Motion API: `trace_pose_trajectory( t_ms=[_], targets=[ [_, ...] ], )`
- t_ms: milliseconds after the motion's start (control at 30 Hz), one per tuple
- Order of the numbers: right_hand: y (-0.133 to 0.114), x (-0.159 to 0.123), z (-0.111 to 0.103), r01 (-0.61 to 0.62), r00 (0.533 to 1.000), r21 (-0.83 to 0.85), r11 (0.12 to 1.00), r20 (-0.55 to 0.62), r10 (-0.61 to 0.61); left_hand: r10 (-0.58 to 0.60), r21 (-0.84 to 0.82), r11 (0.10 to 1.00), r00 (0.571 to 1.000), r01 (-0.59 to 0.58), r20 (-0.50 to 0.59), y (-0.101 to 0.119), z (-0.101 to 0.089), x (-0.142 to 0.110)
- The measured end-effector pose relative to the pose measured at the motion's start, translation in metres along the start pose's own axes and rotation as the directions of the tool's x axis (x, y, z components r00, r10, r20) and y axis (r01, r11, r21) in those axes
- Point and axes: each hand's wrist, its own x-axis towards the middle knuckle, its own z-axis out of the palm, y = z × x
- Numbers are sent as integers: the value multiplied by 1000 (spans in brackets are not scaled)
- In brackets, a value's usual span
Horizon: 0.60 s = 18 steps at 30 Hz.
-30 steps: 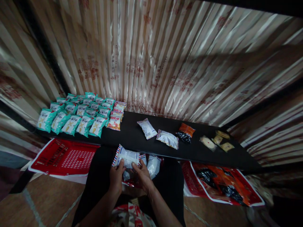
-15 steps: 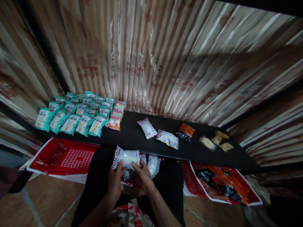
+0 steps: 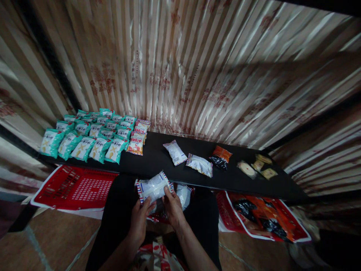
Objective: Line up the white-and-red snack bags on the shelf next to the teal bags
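Apparently, a white packet (image 3: 154,187) is being handled, pinched by left hand (image 3: 140,217) and right hand (image 3: 173,208); next, gentle pressure is presumably needed.

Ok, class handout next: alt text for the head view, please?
A person's left hand and right hand hold a white packet near a black shelf with rows of teal packets at left; red baskets sit lower.

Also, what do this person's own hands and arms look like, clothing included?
The left hand and right hand are ungloved, with no watch visible. The forearms are bare, no sleeves showing. Dark trousers cover the legs; a red-and-white patterned cloth, perhaps a garment, shows at the bottom.
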Motion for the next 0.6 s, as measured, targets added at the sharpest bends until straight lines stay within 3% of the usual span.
trace_pose_trajectory(
  t_ms=[67, 233, 400, 500, 600],
  targets=[
    [-2, 0, -2, -37, 999, -6, 999, -13, 37, -21, 10, 1000, 1000, 21, -4, -2, 1, -2],
    [-5, -2, -6, -99, 991, -11, 995, 89, 99, -23, 36, 999, 1000, 24, -11, -6, -2, -1],
    [-5, -1, -4, -73, 995, -35, 997, 62, 75, 5, 154, 988, 999, -11, 38, -9, -9, 5],
    [-4, 0, -4, -54, 998, -61, 997, 20, 55, 129, 295, 948, 992, -120, -12, -12, -12, 11],
    [-4, 0, -5, -56, 998, -57, 997, -4, 55, 299, 412, 875, 953, -256, -44, -13, -11, 15]
  ],
)
